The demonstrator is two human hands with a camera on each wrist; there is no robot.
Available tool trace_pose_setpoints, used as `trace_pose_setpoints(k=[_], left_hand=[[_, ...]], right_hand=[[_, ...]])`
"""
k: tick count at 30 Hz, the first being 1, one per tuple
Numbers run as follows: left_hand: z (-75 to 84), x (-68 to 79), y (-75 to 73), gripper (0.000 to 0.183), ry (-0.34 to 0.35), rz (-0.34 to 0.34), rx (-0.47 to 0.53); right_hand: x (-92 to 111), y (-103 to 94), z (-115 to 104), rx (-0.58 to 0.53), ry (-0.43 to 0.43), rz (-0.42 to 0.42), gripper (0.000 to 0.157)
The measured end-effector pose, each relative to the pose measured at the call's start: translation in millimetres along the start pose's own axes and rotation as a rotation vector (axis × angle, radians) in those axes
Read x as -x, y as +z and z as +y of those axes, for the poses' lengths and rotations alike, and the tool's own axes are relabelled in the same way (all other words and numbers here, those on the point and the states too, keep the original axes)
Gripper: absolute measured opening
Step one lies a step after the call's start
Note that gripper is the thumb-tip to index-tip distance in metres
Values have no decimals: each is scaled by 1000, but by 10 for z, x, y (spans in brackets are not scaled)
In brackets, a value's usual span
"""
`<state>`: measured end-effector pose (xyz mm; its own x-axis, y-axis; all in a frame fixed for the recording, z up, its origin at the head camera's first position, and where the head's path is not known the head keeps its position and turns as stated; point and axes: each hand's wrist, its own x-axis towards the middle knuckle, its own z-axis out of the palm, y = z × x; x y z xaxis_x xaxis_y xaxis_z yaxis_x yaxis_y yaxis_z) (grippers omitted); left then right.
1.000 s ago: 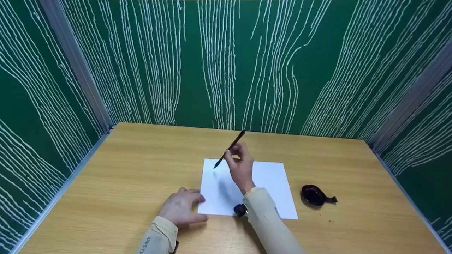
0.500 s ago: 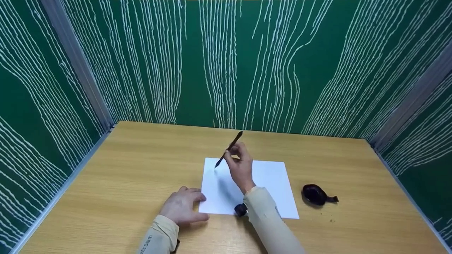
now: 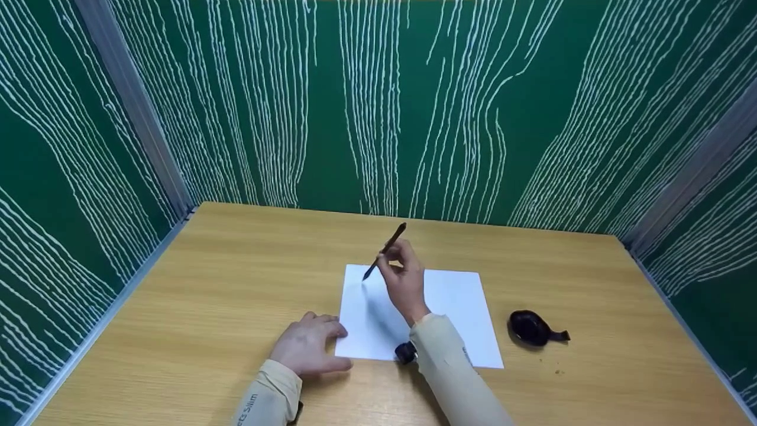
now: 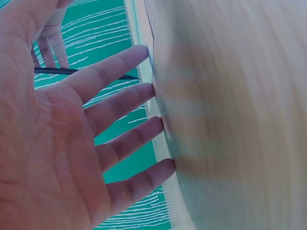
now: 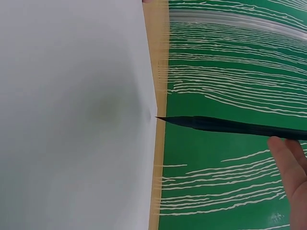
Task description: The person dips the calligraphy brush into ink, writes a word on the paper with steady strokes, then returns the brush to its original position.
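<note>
My right hand (image 3: 404, 278) pinches a slim dark brush (image 3: 385, 251) between thumb and fingers, its shaft slanting up to the right. In the right wrist view, the brush (image 5: 220, 125) tapers to a fine black point. That point is at the upper left part of a white sheet of paper (image 3: 455, 307); I cannot tell whether it touches. My left hand (image 3: 306, 346) rests at the sheet's lower left edge. Its fingers are spread and nearly straight in the left wrist view, fingertips (image 4: 156, 123) down on the surface. No marks show on the visible paper.
A small dark dish (image 3: 529, 328) with a short handle sits on the wooden table (image 3: 236, 284), right of the paper. Tiny specks lie below it. Green walls (image 3: 331, 106) with white wavy lines enclose the table's back and sides. A small black device (image 3: 405, 352) is at the right wrist.
The whole head view has shifted slightly. The brush's upper end has dipped a little, while its tip stays near the same spot over the paper. The left hand keeps its place.
</note>
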<state>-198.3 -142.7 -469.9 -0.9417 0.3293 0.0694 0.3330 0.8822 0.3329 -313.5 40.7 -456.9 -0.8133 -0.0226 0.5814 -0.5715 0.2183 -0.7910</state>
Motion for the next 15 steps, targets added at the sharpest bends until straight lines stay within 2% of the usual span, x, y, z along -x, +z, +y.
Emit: trace_pose_setpoints(k=[15], left_hand=[[5,-9,-6,55,-18,-29,-16]], right_hand=[[12,7,23,0,28,-25,17]])
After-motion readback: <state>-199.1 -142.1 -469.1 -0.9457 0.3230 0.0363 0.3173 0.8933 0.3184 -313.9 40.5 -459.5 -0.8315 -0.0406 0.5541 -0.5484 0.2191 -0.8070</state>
